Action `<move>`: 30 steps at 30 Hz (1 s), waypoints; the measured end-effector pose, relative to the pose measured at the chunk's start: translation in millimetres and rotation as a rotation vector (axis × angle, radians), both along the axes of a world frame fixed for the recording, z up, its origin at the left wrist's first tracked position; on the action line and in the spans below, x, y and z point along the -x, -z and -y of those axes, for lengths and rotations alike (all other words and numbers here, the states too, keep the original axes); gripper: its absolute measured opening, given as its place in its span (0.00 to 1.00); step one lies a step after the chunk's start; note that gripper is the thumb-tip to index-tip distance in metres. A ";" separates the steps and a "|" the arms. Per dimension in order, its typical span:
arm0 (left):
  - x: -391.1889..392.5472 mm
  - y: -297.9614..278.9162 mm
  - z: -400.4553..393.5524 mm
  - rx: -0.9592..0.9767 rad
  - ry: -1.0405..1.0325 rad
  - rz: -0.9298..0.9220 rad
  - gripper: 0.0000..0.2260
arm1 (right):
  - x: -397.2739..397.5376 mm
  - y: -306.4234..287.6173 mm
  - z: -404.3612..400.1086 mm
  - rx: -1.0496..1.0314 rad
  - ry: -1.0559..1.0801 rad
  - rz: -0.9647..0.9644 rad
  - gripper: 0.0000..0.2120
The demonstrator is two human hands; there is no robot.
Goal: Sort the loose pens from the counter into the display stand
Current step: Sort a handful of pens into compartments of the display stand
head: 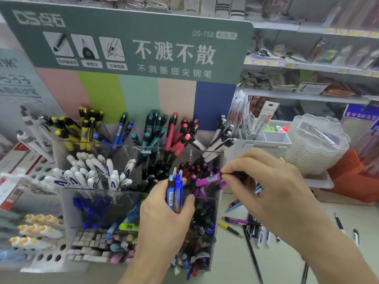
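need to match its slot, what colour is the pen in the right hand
Purple with a black grip end, pinched by the right hand; head view.

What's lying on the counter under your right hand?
Loose pens on the counter: a purple one, a yellow-black one, several white ones. The right hand and forearm cover the rest of the pile.

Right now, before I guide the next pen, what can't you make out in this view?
- Purple pen, head view: its rear end is hidden inside the right hand.
- Blue pens: lower barrels are covered by the left hand, so the count is unsure.
- Loose pens on the counter: partly behind the right forearm.
- Left racks: blurred, labels unreadable.
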State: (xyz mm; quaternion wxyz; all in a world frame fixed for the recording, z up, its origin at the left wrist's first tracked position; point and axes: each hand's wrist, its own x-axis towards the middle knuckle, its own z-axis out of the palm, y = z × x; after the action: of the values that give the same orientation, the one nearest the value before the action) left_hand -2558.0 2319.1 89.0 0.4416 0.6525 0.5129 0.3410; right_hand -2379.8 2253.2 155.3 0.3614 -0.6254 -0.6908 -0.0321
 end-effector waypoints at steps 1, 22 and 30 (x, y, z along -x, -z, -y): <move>1.6 0.6 1.3 0.006 -0.003 0.009 0.13 | -0.2 -0.5 -1.2 0.018 -0.004 0.002 0.02; -11.5 -1.4 -0.6 0.074 0.106 0.079 0.06 | 11.4 66.5 -18.2 -0.099 0.121 0.020 0.16; -2.4 -11.9 1.5 0.235 0.043 0.252 0.08 | 11.4 81.4 -38.7 -0.321 0.178 0.147 0.03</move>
State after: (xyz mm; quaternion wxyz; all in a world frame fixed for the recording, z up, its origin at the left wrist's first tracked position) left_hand -2555.6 2317.6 100.9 0.5827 0.5596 0.4756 0.3482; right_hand -2391.2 2291.9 73.9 0.4005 -0.6145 -0.6433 -0.2193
